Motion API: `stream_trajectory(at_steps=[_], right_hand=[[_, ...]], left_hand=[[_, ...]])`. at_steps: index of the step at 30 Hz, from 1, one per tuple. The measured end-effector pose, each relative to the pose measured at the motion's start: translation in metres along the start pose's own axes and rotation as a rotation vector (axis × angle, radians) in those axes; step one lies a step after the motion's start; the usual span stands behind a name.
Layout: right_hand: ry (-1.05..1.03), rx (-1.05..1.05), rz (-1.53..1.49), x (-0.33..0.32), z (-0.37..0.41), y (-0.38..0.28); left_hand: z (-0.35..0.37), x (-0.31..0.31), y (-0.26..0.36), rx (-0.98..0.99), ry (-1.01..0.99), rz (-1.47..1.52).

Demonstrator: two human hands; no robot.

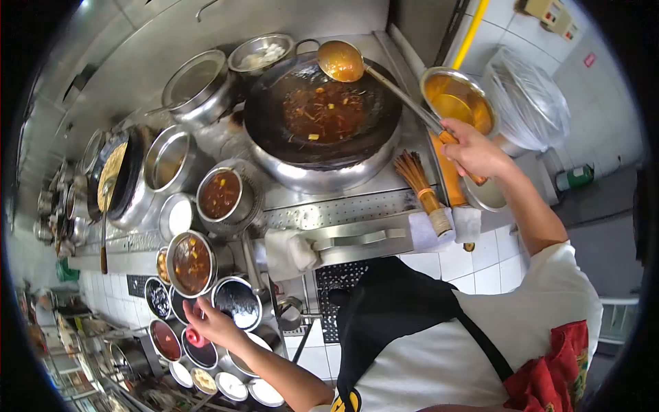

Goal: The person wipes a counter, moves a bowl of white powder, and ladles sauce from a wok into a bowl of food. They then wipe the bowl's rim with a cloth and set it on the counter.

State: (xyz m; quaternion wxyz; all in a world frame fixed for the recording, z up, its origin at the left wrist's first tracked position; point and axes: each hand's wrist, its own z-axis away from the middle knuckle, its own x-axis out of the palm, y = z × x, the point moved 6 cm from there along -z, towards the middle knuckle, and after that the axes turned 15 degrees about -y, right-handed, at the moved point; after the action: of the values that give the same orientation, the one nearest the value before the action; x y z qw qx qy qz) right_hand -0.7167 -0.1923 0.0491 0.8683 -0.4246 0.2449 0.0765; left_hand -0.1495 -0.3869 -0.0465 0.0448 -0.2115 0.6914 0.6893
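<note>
A long ladle [341,62] with a wooden grip is in my right hand [473,152], fingers wrapped round the handle. Its bowl, coated with brown-orange sauce, hangs over the far side of a large black wok [274,113]. Dark red-brown sauce [326,113] with small yellow and green pieces fills the middle of the wok. My left hand [216,326] is curled just below the rim of a steel pot of similar sauce [192,264]. A rounded red thing [196,337] shows at its fingers; I cannot tell what it is.
Right of the wok lie a bamboo brush [427,192] and a steel bowl of yellow liquid [458,99]. A second sauce pot [221,194] sits left. Several containers, including one of dark liquid [237,302], crowd the lower left. A folded cloth [288,253] lies on the front edge.
</note>
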Motion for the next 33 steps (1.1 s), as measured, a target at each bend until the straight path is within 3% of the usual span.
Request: stream_trajectory(at_steps=[5, 10, 13, 16, 19, 20, 23, 33], right_hand=[[0.087, 0.018, 0.192, -0.014, -0.021, 0.006], [0.015, 0.055, 0.314, -0.015, -0.028, 0.017], [-0.143, 0.080, 0.070, 0.005, -0.006, 0.015], [-0.311, 0.101, -0.559, 0.032, 0.018, 0.016], [-0.523, -0.010, -1.042, 0.043, 0.031, -0.003], [-0.674, 0.000, -1.299, 0.047, 0.030, -0.002], [-0.845, 0.043, -1.605, 0.056, 0.038, -0.007], [-0.756, -0.173, -1.362, 0.043, 0.062, -0.060]], left_hand=[[0.054, 0.059, 0.062, 0.266, -0.245, -0.173], [0.077, 0.091, 0.059, 0.261, -0.390, -0.148], [0.082, 0.090, 0.045, 0.207, -0.419, -0.171], [0.089, 0.086, 0.039, 0.130, -0.425, -0.118], [0.094, 0.090, 0.042, 0.130, -0.453, -0.114], [0.095, 0.092, 0.040, 0.106, -0.473, -0.071], [0.094, 0.088, 0.043, 0.159, -0.449, -0.069], [0.091, 0.061, 0.018, 0.067, -0.388, -0.012]])
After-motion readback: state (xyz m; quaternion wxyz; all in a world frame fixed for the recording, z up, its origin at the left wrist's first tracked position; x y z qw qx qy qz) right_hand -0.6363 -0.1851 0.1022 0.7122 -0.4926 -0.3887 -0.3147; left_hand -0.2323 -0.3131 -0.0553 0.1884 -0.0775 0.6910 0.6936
